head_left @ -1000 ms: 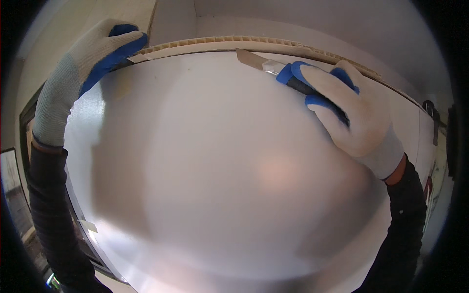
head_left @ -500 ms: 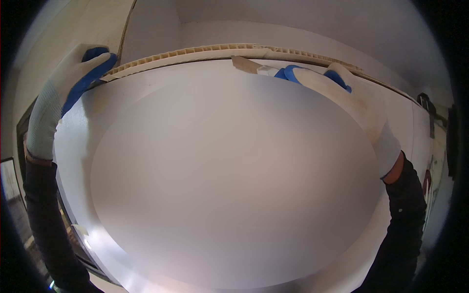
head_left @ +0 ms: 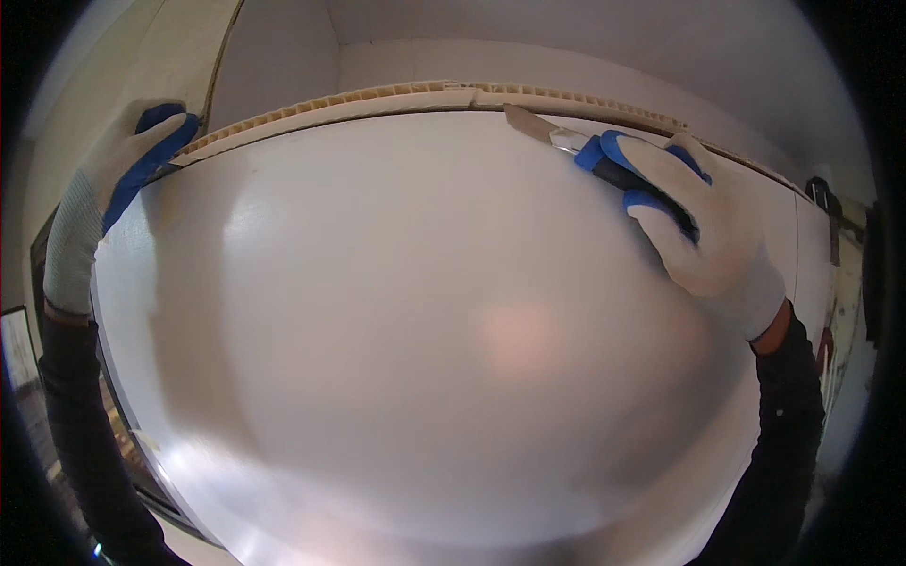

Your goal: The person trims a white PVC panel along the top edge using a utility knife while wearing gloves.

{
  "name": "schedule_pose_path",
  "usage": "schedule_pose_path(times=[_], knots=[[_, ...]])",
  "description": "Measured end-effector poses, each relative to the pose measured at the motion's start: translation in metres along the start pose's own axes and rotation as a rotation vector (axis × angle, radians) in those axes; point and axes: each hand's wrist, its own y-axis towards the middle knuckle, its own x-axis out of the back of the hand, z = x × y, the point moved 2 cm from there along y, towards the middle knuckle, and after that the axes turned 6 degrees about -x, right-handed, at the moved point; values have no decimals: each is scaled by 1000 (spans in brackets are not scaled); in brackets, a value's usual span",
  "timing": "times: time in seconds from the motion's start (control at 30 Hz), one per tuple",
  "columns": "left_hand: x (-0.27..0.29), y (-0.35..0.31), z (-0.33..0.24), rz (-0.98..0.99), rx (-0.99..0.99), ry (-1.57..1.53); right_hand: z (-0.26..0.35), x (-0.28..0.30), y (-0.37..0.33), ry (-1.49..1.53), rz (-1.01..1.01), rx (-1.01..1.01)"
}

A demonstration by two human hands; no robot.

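A large glossy white panel fills the middle of the view. Along its far edge runs a cardboard-coloured strip with a ribbed, open-celled top. My right hand, in a white and blue work glove, is closed round the black and blue handle of a utility knife. The broad blade points up and left, its tip at or close to the seam below the strip. At the panel's far left corner my left hand, gloved alike, is curled over the edge by the strip's end; its fingertips are partly hidden.
A pale wall stands beyond the strip. On the left rises a cream-coloured board with a dark edge. Some dark fittings show at the far right. A small pale scrap clings near the panel's left edge.
My right hand and the knife have moved right along the strip, and more of the handle shows. My left hand appears slightly farther left, still at the corner.
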Motion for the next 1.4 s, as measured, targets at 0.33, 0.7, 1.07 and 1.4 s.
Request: schedule_pose_path(times=[0.33, 0.7, 1.07, 1.4], knots=[[-14, -40, -105, -372, -434, -14, -21, 23, 1, -11, 89, 3], [-96, -80, -245, -179, -676, 163, -43, 23, -7, 15, 31, 71], [-112, -76, -239, -401, -837, 154, -78, 30, -27, 35, 52, 62], [-112, -74, -238, -384, -806, 168, -105, 42, -43, -28, 104, 5]])
